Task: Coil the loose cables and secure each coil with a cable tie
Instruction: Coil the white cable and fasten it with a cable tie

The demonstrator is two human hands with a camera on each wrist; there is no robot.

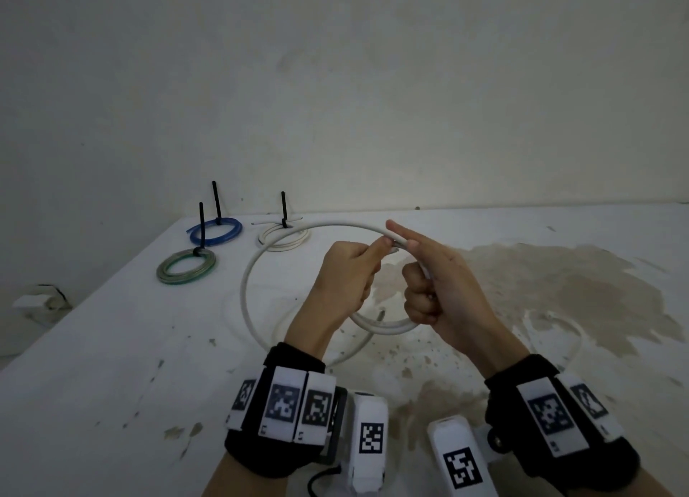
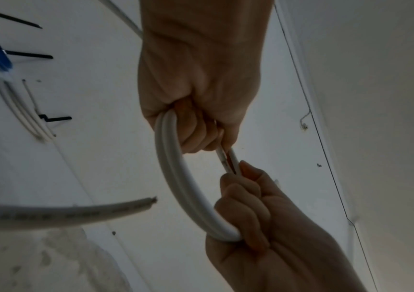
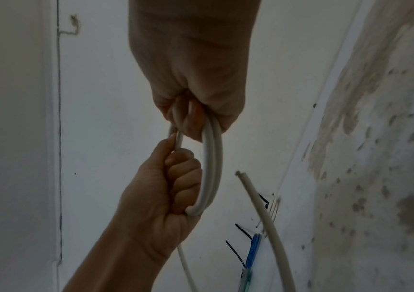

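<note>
A white cable (image 1: 298, 231) is held above the table (image 1: 112, 366) in a wide loop, gripped by both hands where its turns overlap. The left hand (image 1: 346, 276) is curled tightly round the cable, thumb pressed along the top strand; the right hand (image 1: 440, 284) is closed round the same bundle, with its index finger laid out straight along the strand, apparently so that the next turn is steered onto the ones already gathered. In the wrist views two strands are seen running side by side between the fists, and a cut end (image 2: 152, 200) hangs free, so the coiling is judged unfinished. No tie is held; a hand will have to be freed for one while the turns are kept pinched, or the springy loop may open. At the far left, three finished coils are laid aside, out of the working space: blue (image 1: 215, 231), green (image 1: 185, 266) and white (image 1: 283, 237), each bound by a black tie (image 1: 284, 209).
</note>
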